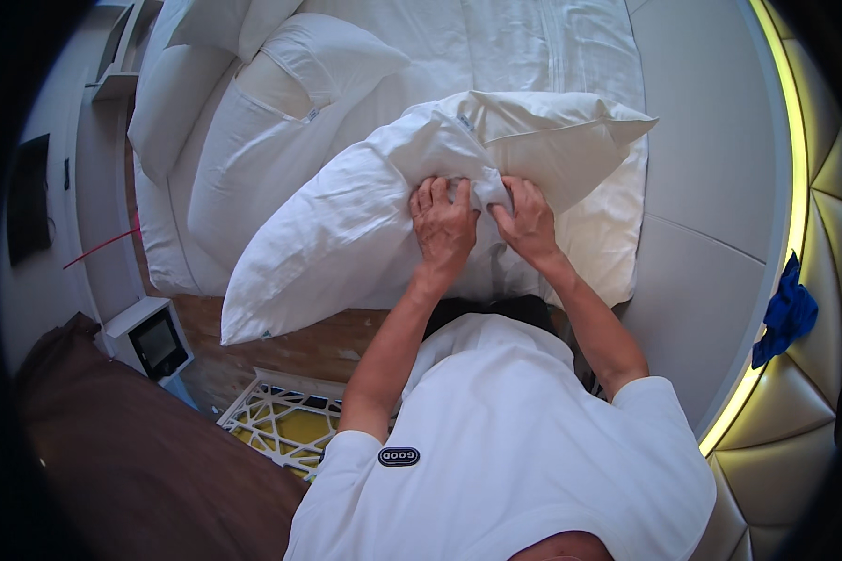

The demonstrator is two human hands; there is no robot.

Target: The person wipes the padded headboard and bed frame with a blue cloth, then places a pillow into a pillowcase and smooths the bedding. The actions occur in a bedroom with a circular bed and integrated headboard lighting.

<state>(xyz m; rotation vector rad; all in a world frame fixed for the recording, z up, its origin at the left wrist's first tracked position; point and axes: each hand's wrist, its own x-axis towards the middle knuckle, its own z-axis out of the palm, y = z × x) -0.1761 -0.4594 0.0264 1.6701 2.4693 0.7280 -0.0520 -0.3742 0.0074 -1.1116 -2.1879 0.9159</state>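
Observation:
A large pillow stands slanted at the near edge of the bed, before my body. Its white pillowcase (323, 217) covers the left and middle part, while the cream inner pillow (554, 158) shows bare at the right end. My left hand (445, 221) has its fingers bent into the case fabric close to its opening. Just right of it, my right hand (530, 221) pinches the edge of the case between thumb and fingers. A small tag (465, 123) sits on the hem above my hands. Folds hide some of my fingertips.
Another partly cased pillow (252, 161) lies on the white-sheeted bed (512, 49), with more pillows (182, 105) at the far left. A grey panel (702, 280) and a padded wall with a blue cloth (786, 315) flank the right. Brown fabric (133, 449) and a white lattice (288, 421) lie lower left.

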